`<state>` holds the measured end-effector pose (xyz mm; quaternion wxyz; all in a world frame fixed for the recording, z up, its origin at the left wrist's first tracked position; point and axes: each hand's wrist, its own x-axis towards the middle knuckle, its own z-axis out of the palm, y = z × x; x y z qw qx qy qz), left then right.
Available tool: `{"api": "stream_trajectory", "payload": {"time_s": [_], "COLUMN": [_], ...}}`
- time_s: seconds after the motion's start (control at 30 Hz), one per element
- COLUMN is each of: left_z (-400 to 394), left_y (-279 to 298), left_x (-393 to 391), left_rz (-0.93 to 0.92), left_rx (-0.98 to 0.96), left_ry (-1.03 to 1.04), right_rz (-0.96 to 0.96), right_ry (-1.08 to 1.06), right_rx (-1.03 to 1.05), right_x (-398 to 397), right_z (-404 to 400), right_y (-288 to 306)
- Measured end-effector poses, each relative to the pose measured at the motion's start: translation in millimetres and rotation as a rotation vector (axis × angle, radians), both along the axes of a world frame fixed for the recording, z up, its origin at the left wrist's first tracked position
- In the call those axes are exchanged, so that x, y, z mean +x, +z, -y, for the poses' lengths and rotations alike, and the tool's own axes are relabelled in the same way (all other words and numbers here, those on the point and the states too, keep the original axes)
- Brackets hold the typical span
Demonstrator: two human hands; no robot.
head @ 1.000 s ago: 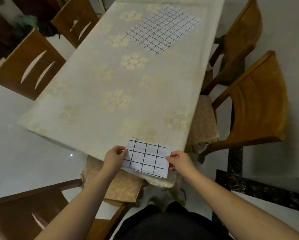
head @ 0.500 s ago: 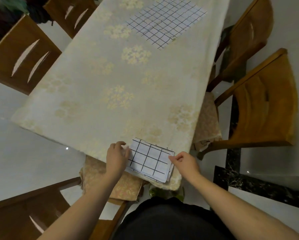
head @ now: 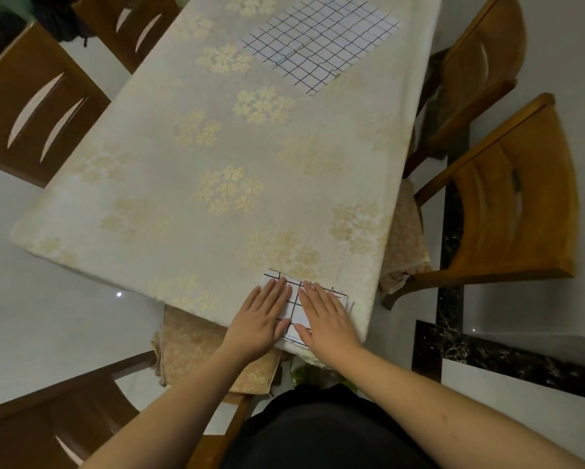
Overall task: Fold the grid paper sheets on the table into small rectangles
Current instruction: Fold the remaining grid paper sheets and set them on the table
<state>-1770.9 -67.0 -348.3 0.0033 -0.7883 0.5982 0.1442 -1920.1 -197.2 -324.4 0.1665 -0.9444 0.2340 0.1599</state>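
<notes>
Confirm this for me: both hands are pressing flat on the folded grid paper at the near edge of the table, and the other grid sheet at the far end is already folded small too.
Not quite. The head view shows the far grid sheet still lying spread out, not folded small. The rest holds: the left hand and right hand press flat on the folded grid paper at the table's near edge.

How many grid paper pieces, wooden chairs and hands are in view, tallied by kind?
Grid paper pieces: 2, the small folded white grid paper rectangle under both palms and the large flat white grid paper sheet at the far end.
Brown wooden chairs: 5.
Hands: 2, left hand and right hand.
Total: 9.
</notes>
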Motion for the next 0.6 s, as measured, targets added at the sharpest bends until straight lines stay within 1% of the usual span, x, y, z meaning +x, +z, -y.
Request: {"api": "stream_trajectory", "payload": {"time_s": [0.17,0.47,0.6], "left_z": [0.0,-7.0,-5.8], "left_y": [-1.0,5.1,9.4], "left_x": [-0.6,24.8,29.1], "left_rz": [-0.031,-0.034,-0.063], "left_rx": [0.037,0.103,0.118], "left_ry": [0.030,0.066,0.048], "right_rz": [-0.107,-0.144,-0.095], "right_ry": [-0.033,-0.092,-0.019], "right_rx": [0.011,0.006,0.009], "right_x": [-8.9,-31.1,-33.3], "right_z": [10.1,27.2,32.1], "right_y": [-5.4,-7.3,-4.5]}}
